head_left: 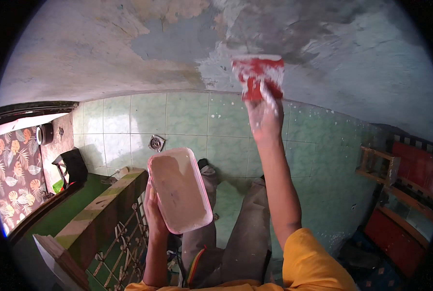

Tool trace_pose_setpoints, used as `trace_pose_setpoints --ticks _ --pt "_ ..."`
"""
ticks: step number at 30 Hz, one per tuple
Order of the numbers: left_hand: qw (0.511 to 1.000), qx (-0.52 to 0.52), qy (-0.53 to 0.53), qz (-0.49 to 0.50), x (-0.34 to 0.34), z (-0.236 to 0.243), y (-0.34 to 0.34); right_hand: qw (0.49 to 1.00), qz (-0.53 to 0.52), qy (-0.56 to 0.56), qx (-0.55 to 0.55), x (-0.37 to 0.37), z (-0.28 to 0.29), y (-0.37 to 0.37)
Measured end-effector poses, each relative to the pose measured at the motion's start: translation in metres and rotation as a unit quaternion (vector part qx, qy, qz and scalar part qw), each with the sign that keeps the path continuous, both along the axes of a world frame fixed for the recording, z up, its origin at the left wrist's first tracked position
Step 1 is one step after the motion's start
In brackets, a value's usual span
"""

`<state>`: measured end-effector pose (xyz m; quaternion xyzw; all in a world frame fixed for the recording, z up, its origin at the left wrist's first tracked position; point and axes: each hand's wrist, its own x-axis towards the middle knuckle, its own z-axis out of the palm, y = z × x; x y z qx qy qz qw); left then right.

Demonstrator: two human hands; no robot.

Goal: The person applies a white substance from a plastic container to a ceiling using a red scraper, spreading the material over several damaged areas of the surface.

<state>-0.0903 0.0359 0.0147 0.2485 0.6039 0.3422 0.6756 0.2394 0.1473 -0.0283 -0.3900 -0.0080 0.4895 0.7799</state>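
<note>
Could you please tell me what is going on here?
A person is at a patchy grey wall above green tiles. Their right hand holds a red spreader, smeared with white paste, up at the wall; whether its edge touches is hard to tell. Their left hand holds a shallow, pink-rimmed tub, tilted so its inside shows.

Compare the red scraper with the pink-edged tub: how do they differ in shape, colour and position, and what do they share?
The scraper is flat; the tub is hollow with raised sides. The scraper is bright red under white smears; the tub is pink-edged and pale inside. The right hand holds the scraper up at the wall; the left hand holds the tub lower. Both carry pale residue.
</note>
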Motion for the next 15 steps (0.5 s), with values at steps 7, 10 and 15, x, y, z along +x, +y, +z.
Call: trace_pose_setpoints --ticks 7,10,15 --pt "0.992 0.122 0.032 -0.022 0.058 0.077 -0.011 0.977 0.204 -0.050 -0.032 -0.012 0.117 -0.139" --pt "0.976 0.209 0.010 -0.057 0.085 0.120 -0.028 0.973 0.207 -0.052 -0.093 -0.011 0.160 -0.183" --pt "0.969 0.227 -0.098 -0.021 0.093 0.164 -0.064 0.939 0.257 -0.146 -0.175 0.025 0.230 -0.243"
